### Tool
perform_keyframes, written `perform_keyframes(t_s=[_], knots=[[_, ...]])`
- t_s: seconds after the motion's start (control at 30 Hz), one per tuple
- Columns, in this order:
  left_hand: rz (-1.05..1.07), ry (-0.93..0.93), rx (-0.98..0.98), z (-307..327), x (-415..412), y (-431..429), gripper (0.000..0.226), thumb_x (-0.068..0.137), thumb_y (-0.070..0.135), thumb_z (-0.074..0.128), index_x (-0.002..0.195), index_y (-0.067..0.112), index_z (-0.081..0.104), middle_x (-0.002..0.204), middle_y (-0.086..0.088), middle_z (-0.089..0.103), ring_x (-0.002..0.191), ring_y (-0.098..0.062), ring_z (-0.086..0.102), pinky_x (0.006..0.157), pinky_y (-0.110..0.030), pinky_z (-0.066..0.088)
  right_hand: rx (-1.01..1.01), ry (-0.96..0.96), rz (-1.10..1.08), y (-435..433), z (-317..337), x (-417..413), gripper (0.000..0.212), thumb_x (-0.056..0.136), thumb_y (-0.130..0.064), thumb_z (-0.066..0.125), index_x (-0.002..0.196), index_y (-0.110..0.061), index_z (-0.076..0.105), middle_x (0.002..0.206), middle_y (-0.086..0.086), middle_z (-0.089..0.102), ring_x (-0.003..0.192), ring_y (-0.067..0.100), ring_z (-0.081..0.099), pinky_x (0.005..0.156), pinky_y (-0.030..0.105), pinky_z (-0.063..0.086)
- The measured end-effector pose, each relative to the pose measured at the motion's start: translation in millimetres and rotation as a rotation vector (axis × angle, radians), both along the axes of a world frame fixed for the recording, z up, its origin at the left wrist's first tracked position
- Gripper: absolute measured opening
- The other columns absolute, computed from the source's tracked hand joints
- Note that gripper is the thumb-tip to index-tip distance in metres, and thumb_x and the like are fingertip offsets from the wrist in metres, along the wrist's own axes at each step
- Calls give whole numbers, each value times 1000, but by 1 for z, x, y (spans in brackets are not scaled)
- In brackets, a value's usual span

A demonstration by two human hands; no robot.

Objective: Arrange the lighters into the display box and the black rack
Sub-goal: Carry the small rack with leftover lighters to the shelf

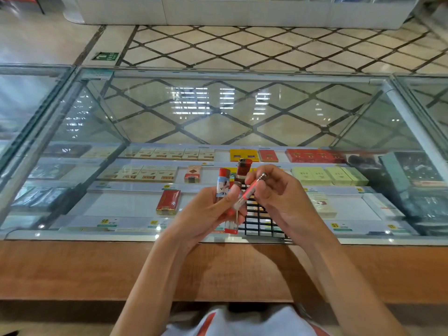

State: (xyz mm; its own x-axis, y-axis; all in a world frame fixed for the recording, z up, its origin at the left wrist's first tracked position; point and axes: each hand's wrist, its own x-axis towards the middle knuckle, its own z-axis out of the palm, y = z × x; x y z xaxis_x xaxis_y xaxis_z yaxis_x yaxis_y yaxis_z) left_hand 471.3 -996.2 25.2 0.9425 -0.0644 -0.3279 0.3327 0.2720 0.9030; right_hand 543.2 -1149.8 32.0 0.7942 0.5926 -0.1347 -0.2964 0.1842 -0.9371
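Several lighters [223,187] (L hand [206,214]), single lighter [251,190] (R hand [278,197]), black rack [259,221] below

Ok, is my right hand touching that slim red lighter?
Touching. The head view shows the right hand pinching the slim red lighter between its fingers, above the black rack.

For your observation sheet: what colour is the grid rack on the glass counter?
The rack is black, seen best in the head view.
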Motion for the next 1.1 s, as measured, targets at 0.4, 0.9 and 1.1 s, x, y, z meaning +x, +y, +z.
perform_keyframes(t_s=[0.4, 0.9, 1.1], knots=[[230, 99, -286, -6, -4, 28, 37, 85, 31, 52, 97, -2, 61, 80, -15, 67, 69, -18, 66, 66, -25, 58, -122, -67, -325, -22, -4, 35, 17, 67, -20, 72, 82, -27, 77, 85, 4, 75, 73, 13, 66, 70, 19, 54], [236, 121, -276, -10, -7, 29, 35, 88, 25, 49, 104, -5, 59, 83, -17, 66, 70, -21, 66, 70, -27, 58, -267, -255, -292, -12, -8, 28, 12, 81, -12, 69, 92, -17, 71, 80, -1, 73, 70, 8, 67, 66, 15, 52], [234, 119, -264, -12, -8, 31, 35, 88, 27, 50, 104, -3, 59, 86, -18, 67, 73, -21, 67, 71, -28, 58, -253, -329, -281, -4, -9, 20, 15, 76, -12, 72, 85, -24, 70, 83, -9, 74, 75, 11, 70, 69, 14, 52]])
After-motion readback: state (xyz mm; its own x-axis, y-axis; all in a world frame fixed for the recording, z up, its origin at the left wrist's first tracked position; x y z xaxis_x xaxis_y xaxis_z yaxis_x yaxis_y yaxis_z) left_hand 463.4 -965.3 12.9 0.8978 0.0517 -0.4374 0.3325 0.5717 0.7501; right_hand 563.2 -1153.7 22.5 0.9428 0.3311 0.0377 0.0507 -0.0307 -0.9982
